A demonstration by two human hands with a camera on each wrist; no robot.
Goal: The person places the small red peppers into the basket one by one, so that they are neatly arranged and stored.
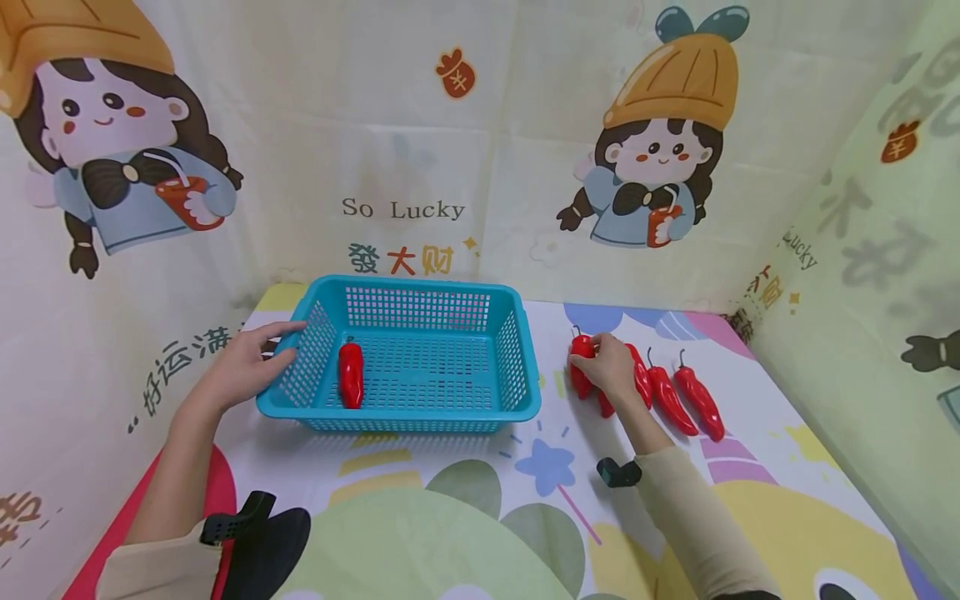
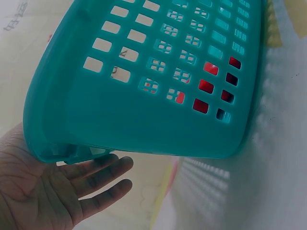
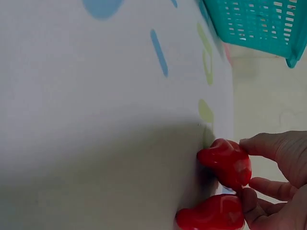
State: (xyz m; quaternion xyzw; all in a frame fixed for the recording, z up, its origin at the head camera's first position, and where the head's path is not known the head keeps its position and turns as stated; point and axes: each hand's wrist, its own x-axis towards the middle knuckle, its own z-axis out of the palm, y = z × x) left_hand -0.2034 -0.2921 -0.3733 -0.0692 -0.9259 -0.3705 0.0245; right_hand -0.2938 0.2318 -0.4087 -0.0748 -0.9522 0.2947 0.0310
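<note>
A red chili pepper (image 1: 581,367) with a dark stem is pinched between the thumb and fingers of my right hand (image 1: 611,367). In the right wrist view, a second chili pepper (image 3: 211,213) lies right beside it, by the fingertips. My left hand (image 1: 243,362) rests at the left rim of a blue-green plastic basket (image 1: 397,414). From the left wrist, several fingers (image 2: 106,199) extend fairly straight past the rim; the thumb is hidden there. Inside the basket, towards its left end, one red chili pepper (image 1: 351,375) lies lengthwise.
More red chili peppers (image 1: 699,404) lie in a row on the patterned tablecloth (image 1: 465,517), right of the hand. A printed cloth (image 1: 525,167) hangs behind the table and along both sides.
</note>
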